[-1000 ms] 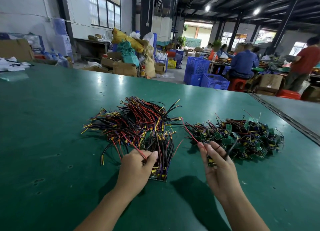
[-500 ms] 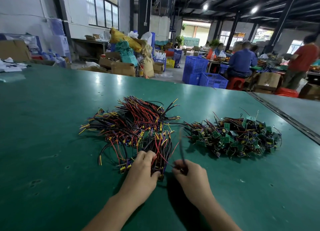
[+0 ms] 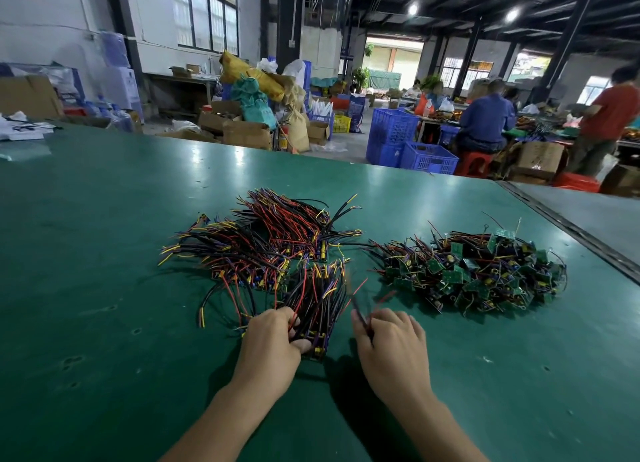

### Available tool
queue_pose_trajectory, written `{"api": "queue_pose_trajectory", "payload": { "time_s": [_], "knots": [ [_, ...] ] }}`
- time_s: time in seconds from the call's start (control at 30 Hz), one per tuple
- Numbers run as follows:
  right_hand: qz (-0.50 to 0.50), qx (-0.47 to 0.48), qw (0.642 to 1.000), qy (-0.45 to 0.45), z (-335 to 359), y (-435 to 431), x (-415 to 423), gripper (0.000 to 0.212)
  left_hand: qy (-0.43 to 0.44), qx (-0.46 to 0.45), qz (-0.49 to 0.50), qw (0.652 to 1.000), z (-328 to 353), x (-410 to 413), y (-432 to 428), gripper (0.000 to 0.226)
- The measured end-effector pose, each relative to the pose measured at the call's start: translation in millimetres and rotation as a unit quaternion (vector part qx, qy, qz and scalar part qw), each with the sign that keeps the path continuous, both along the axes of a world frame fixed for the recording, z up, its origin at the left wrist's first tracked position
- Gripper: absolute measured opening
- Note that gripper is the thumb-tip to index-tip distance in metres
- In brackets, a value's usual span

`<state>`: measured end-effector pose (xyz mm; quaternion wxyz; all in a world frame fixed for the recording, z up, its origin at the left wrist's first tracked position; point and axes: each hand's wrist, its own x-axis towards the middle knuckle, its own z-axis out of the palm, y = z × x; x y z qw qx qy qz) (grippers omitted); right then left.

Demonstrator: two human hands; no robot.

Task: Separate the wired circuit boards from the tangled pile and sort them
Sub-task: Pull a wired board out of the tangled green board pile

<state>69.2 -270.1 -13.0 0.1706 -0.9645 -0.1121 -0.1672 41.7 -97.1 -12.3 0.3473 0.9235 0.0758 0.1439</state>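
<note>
Wired circuit boards (image 3: 474, 274) lie heaped on the right, beside a bunch of red and black wires (image 3: 270, 247) whose near end the left hand (image 3: 273, 344) grips. The right hand (image 3: 391, 340) pinches a blurry wire (image 3: 360, 311) between the heaps. All sit on a green table (image 3: 104, 271), with blue crates (image 3: 391, 132) and workers (image 3: 485, 122) far behind.

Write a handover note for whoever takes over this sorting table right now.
Left hand: grips the near bundle of the sorted heap.
Right hand: pinches one blurred wire set just right of that bundle.
Tangled pile: further right on the table, apart from the heap.
Done: several aligned bundles laid out.
Left: add the held set, then work through the tangled pile, which looks large.
</note>
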Motion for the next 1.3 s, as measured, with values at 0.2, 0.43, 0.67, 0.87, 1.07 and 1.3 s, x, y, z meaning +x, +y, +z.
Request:
{"api": "queue_pose_trajectory", "payload": {
  "time_s": [0.2,0.43,0.67,0.87,1.07,1.3],
  "knots": [
    [0.026,0.193,0.979,0.066,3.6,3.2,-3.5,0.067,0.013,0.026,0.023,0.999,0.1,0.9,3.0,0.025],
    [0.043,0.249,0.967,0.024,0.2,1.6,-2.6,0.027,0.009,0.111,0.048,0.993,1.2,-1.5,8.7,0.026],
    [0.071,0.282,0.957,0.024,-1.4,3.4,-2.6,0.015,-0.146,-0.221,0.0,0.964,18.2,0.0,1.5,0.01],
    [0.125,0.413,0.894,0.124,-3.1,13.9,-10.5,0.026,-0.004,-0.535,-0.089,0.84,25.9,-6.9,-17.6,0.022],
    [0.211,0.358,0.896,0.156,2.1,18.2,-16.5,0.026,0.018,-0.633,-0.1,0.767,28.2,-10.8,-28.6,0.035],
    [0.264,0.291,0.888,0.24,1.5,15.6,-17.4,0.015,0.025,-0.605,-0.12,0.787,21.8,-8.1,-27.9,0.052]
  ]
}}
